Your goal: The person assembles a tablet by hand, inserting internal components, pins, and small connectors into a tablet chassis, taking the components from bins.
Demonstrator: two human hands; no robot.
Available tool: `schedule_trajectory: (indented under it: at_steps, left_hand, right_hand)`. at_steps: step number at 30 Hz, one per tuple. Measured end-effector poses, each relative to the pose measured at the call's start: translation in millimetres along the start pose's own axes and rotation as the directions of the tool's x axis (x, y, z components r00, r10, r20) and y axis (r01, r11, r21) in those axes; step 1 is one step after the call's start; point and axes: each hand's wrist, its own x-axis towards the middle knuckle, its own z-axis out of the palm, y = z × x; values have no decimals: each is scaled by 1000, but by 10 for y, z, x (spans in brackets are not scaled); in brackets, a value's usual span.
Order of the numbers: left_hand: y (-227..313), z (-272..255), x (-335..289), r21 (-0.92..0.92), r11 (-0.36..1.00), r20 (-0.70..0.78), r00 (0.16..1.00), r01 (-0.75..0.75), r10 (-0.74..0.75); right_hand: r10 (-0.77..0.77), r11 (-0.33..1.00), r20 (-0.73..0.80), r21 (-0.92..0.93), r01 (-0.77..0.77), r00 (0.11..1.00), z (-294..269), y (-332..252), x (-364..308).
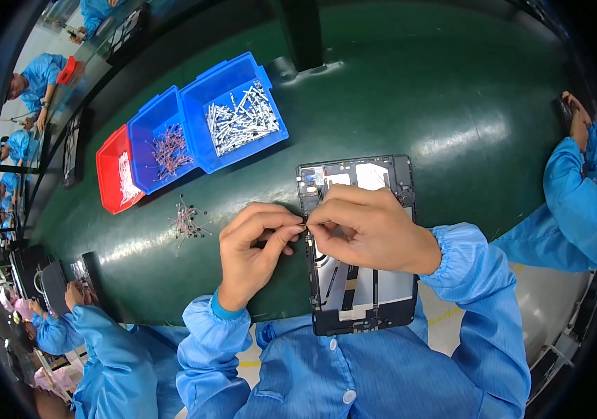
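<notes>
An opened tablet [394, 288] lies at the table's near edge, its inner boards, black flat cables and silvery panel exposed. Over its upper left side my two hands meet at the fingertips. The thumb and index finger of my left hand [256, 248] pinch a thin wire [304, 225], beside the tablet's left edge. My right hand [375, 227] is closed over the tablet and pinches the same wire; its far end is hidden by the fingers. A loose pile of thin wired parts [187, 221] with small dark ends lies left of my left hand.
Joined bins stand at the far left: a red bin [107, 178] with small white pieces, a blue bin [139, 127] of wired parts and a larger blue bin [193, 105] of white-and-black strips. A dark post [300, 35] rises behind. Co-workers in blue sit on both sides.
</notes>
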Motion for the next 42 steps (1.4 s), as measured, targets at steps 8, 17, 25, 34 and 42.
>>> schedule_trajectory:
  at_steps: [8,17,25,34,42]
  left_hand:
    - [-20,17,-6,91,992,-34,995,-90,93]
    - [108,-92,78,-65,891,66,893,449,-445]
    - [162,-90,168,-116,831,122,838,543,-531]
    - [181,-56,164,-69,836,98,838,545,-538]
    - [198,-4,142,-13,851,61,850,524,-523]
  right_hand:
    - [35,999,-19,36,-35,999,9,7,-12]
    - [-50,986,13,-156,51,999,35,84,-7]
    - [-101,963,28,-250,105,995,50,110,-1]
    - [-68,974,-30,-219,60,997,82,96,-8]
    - [-53,976,-54,-213,41,997,81,96,-30]
